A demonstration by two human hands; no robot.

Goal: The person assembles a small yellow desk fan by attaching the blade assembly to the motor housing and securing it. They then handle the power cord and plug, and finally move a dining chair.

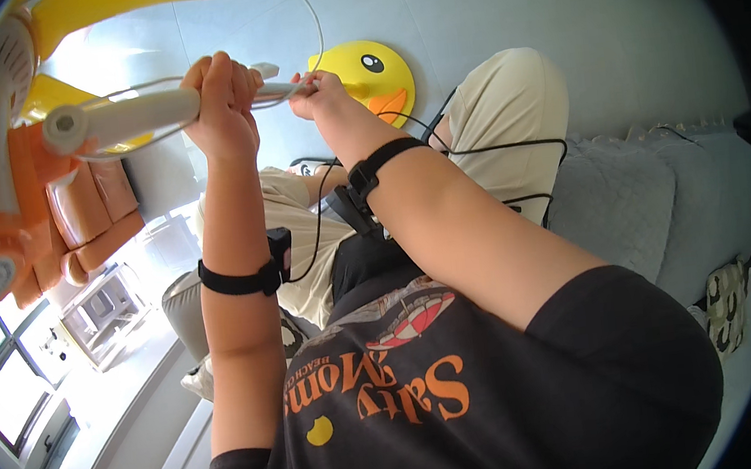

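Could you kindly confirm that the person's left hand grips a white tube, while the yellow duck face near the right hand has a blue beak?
Not quite: the head view shows the beak on the yellow duck face near the right hand is orange. The left hand does grip the white tube.

The person holds a pole [143, 118] out in front: the left hand [222, 95] goes around it, and the right hand [319, 95] sits at the end of it, farther right. Over on the left the pole meets a larger frame [30, 168]. Just past the right hand, a duck [350, 61] lies on the floor [480, 7], left of the right knee [516, 94]. A sofa [616, 202] spreads right of that knee, with a cushion [726, 309] farther back. Away left, partly behind the frame, stands an armchair [88, 208]; then comes a window [10, 378], and beside it, through the glare, perhaps a small table [107, 310].
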